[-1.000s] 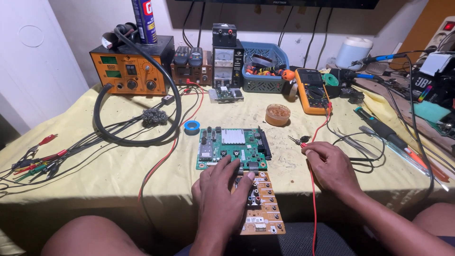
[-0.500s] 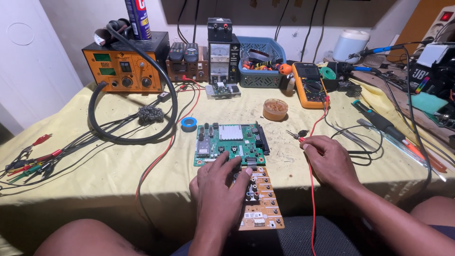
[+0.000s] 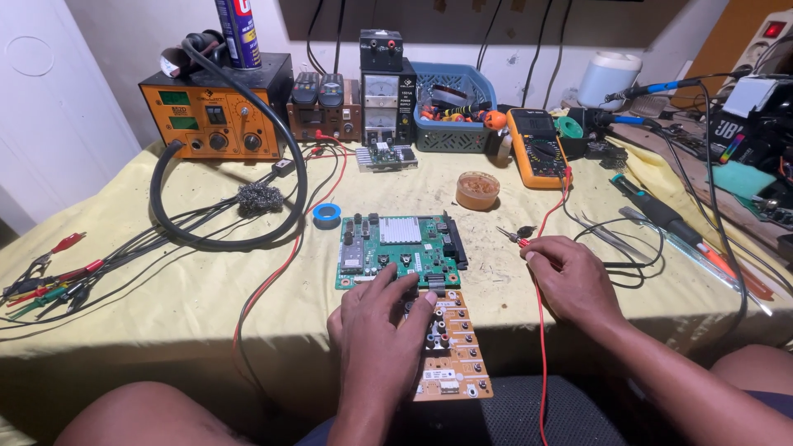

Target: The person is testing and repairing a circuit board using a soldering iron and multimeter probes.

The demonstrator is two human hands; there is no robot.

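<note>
Two boards are steadied under spread left-hand fingers (image 3: 388, 289), the green board (image 3: 402, 250) and brown board (image 3: 450, 347), while a red lead (image 3: 541, 330) is pinched by right-hand fingers (image 3: 535, 254).

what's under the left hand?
The left hand rests across the seam where the green circuit board with a silver heatsink meets the tan circuit board. Fingertips touch the green board's near edge. Components beneath the palm are covered.
</note>
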